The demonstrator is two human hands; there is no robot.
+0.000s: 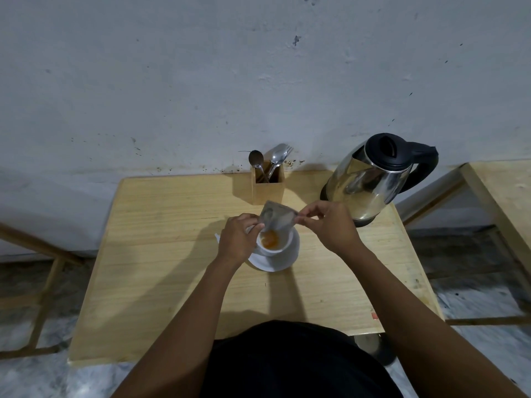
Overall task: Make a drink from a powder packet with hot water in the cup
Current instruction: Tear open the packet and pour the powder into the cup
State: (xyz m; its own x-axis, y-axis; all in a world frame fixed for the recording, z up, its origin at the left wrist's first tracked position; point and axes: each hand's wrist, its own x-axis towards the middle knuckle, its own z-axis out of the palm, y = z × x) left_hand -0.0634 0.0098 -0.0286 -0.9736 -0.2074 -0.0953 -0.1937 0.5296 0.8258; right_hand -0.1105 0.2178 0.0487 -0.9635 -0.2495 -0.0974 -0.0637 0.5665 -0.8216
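Tipping the packet (278, 215) over the cup (273, 239), both hands' fingers (306, 216) pinching its ends so powder (270, 239) lands inside.

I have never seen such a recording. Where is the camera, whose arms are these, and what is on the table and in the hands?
There is no machine here. The one picture comes from a camera worn on a person's head, looking down, so the two bare arms are that person's own. The left hand and the right hand together hold a small silvery packet above a white cup; orange powder lies in the cup. The cup stands on a white saucer on a wooden table. Behind it are a steel kettle with a black lid and handle, and a wooden box holding spoons and a fork.
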